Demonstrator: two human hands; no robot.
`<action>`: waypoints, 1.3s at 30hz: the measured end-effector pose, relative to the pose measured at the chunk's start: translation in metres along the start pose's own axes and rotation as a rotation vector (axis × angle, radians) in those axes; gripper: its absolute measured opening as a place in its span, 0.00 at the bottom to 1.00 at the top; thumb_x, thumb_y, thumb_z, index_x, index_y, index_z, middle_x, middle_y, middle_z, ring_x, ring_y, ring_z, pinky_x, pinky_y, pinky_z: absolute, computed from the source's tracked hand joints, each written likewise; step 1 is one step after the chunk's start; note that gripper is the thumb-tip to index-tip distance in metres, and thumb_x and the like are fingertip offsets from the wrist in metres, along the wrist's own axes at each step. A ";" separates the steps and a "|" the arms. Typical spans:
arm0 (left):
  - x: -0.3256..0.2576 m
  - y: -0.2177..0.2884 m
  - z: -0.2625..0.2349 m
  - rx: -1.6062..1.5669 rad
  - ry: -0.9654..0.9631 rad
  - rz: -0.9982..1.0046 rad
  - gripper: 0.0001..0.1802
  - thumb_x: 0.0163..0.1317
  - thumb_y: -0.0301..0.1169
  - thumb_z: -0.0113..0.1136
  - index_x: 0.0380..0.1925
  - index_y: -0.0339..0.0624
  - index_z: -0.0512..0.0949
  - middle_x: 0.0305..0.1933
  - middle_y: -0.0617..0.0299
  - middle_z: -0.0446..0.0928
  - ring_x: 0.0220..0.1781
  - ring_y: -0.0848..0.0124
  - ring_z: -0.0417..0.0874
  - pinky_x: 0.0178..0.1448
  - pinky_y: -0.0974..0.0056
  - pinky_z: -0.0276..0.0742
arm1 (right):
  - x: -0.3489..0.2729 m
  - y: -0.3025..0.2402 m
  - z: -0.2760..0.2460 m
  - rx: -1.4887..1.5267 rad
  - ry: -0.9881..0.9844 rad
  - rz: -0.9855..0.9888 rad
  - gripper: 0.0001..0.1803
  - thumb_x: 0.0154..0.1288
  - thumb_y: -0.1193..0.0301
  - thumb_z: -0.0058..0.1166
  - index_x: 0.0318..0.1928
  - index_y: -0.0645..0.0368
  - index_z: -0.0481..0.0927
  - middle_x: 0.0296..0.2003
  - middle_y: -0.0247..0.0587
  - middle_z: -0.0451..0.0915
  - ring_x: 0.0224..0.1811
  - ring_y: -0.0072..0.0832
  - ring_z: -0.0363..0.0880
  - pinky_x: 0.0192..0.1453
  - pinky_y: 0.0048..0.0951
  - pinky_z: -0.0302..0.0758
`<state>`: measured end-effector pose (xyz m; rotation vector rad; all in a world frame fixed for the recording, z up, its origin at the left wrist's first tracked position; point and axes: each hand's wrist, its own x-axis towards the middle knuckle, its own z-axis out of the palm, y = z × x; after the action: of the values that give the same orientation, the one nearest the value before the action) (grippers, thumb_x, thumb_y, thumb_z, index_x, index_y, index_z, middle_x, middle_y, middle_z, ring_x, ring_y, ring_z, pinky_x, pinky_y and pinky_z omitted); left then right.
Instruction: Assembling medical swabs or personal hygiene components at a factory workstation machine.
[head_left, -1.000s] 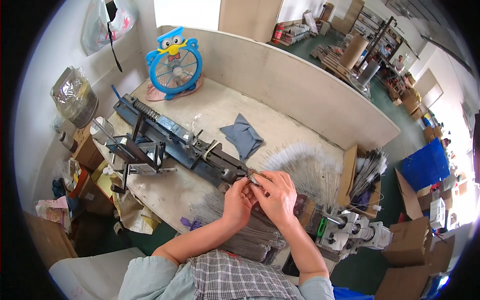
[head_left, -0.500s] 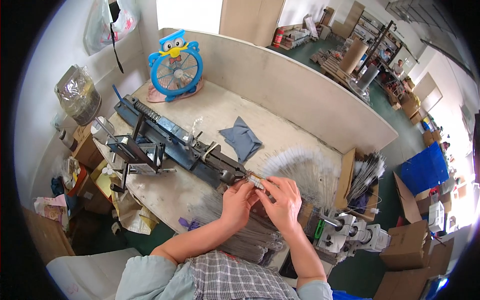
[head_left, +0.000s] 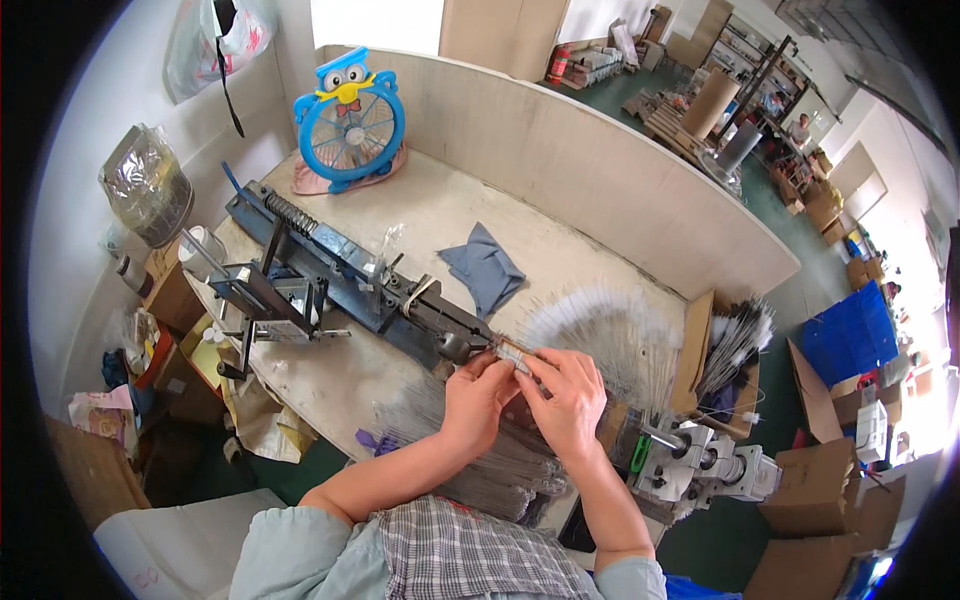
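Both my hands meet at the near end of a long dark metal bench machine (head_left: 350, 275). My left hand (head_left: 474, 405) is closed, its fingertips pinching at a small whitish piece (head_left: 513, 355) beside the machine's tip. From the right, my right hand (head_left: 566, 400) pinches the same piece between thumb and fingers. The piece is partly covered by my fingers, and its kind is too small to make out. Just left of my fingertips sits a round dark metal knob (head_left: 455, 347). Thin wire stems with white bristly ends (head_left: 600, 330) fan out beyond my right hand.
More wire stems (head_left: 500, 480) lie bundled below my forearms. A grey cloth (head_left: 483, 270) and a blue toy-shaped fan (head_left: 352, 130) stand farther back. At right are a silver motor unit (head_left: 700, 465) and a cardboard box (head_left: 690, 350) of stems. A low partition (head_left: 600, 150) edges the table.
My hands stay at the machine's tip with the small piece, the fingers shifting only slightly. The whole view has tilted a little.
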<state>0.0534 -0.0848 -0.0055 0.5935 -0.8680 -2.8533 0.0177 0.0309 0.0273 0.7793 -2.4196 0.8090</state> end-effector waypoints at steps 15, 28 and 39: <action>0.000 0.003 -0.003 -0.101 -0.023 -0.068 0.23 0.69 0.48 0.39 0.44 0.39 0.72 0.44 0.57 0.76 0.48 0.64 0.77 0.55 0.59 0.73 | 0.002 0.005 -0.011 -0.022 -0.043 0.037 0.15 0.46 0.68 0.66 0.38 0.56 0.83 0.34 0.33 0.81 0.40 0.33 0.77 0.43 0.33 0.71; -0.009 0.014 0.002 0.194 -0.069 -0.124 0.39 0.68 0.60 0.30 0.58 0.34 0.62 0.58 0.49 0.69 0.57 0.61 0.73 0.60 0.57 0.70 | -0.007 0.014 -0.036 0.001 -0.121 0.050 0.06 0.51 0.72 0.60 0.32 0.55 0.81 0.28 0.31 0.77 0.40 0.31 0.74 0.43 0.34 0.69; -0.022 0.065 -0.121 0.496 0.116 0.100 0.24 0.64 0.40 0.55 0.55 0.38 0.69 0.51 0.54 0.75 0.51 0.68 0.76 0.54 0.64 0.73 | -0.100 0.036 -0.049 -0.019 -0.644 0.239 0.05 0.57 0.68 0.56 0.31 0.54 0.80 0.27 0.36 0.77 0.30 0.37 0.80 0.31 0.37 0.75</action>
<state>0.1204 -0.1966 -0.0536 0.7263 -1.5468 -2.4836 0.0798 0.1231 -0.0098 0.8500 -3.1343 0.6914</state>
